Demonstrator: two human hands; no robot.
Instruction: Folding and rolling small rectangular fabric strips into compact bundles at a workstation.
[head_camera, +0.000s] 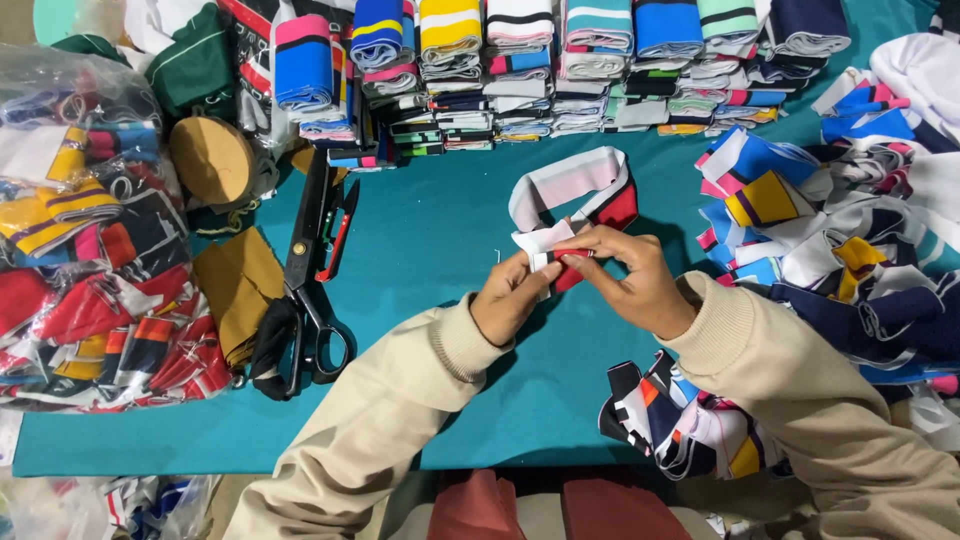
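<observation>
The striped knit band (580, 190), a loop of white, pink, red and dark stripes, lies on the teal worktop (440, 240) with its two loose ends gathered between both hands, and its curve arches away just beyond the fingers. It looks soft, light and limp, likely a bit stretchy, so it should bend wherever it is pinched and will not hold a shape on its own; the flat ends near the seam look like the best place to take hold, with thumb and forefinger pressing the layers together. The left hand (510, 297) has its grip closed in a pinch on the white end, and the right hand (630, 280) has its grip closed on the red end, the two pinches touching. There is one band in hand. To the left of the grip lies one pair of large black scissors (305, 290), with one small red-handled snipper (340, 235) beside its blades, and further left one clear bag (85, 250) stuffed with bands. Beyond the grip, a row of folded band stacks (540, 70) runs along the far edge, too many to count surely. To the right sprawls a loose heap of bands (850, 240), and a smaller bunch (680, 420) lies under the right sleeve.
</observation>
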